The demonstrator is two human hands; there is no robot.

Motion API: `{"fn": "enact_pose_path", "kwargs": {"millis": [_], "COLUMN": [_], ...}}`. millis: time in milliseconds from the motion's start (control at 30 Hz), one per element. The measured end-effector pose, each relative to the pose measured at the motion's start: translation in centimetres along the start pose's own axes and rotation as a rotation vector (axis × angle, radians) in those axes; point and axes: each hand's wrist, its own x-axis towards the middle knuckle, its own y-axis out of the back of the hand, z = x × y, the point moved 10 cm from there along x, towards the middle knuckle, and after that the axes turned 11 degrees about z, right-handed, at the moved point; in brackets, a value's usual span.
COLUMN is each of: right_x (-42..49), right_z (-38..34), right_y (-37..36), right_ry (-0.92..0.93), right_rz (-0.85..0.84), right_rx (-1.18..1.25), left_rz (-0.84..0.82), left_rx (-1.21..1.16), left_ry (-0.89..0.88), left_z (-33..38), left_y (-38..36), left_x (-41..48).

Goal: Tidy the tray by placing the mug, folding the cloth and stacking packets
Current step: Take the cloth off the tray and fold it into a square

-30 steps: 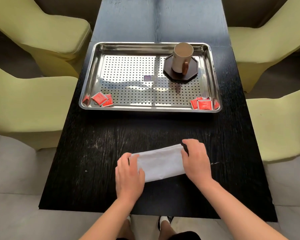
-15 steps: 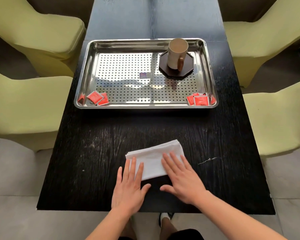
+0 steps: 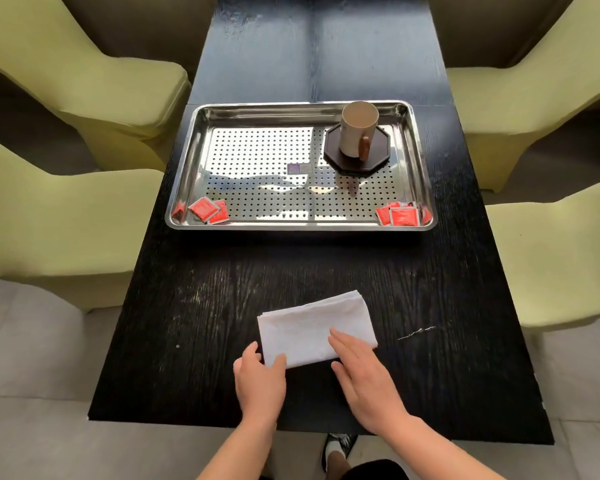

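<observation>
cloth (image 3: 312, 327): near edge covered by left hand (image 3: 260, 379) and right hand (image 3: 364, 379)
left hand: grip on cloth unclear
sticker (image 3: 299, 168): print too small to read
chairs (image 3: 84, 81): cut by edges

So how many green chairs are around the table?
4. Far left chair, near left chair, far right chair, near right chair. Others could sit out of frame.

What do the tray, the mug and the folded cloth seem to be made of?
Tray: polished metal, likely stainless steel; it mirrors light. Mug: probably glazed ceramic, smooth cream wall, with a brown, perhaps wooden, handle. Cloth: thin white fabric, matte, with soft layered edges.
</observation>
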Motion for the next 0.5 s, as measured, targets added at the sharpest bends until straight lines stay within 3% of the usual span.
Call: {"fn": "enact_pose_path", "kwargs": {"millis": [100,200,367,500], "right_x": [-0.3,-0.4,0.3,2.3], "right_z": [2.1,2.2,2.0,0.7], "right_y": [-0.9,-1.4,-1.9,-3.1], "right_ry": [-0.275,-0.265,-0.318,-0.531], "right_rz": [-0.042,-0.088,-0.103,-0.062], "right_rx": [0.153,0.122,0.175,0.505], "left_rz": [-0.033,-0.095,-0.205,-0.271], "left_rx": [0.039,0.147,-0.125,-0.268], "left_ry": [0.086,0.088,0.145,0.199], "left_z": [-0.2,-0.3,-0.4,-0.3], "left_y": [-0.3,-0.6,-1.3,-1.8], "left_x": [0.8,1.5,1.9,0.8]}}
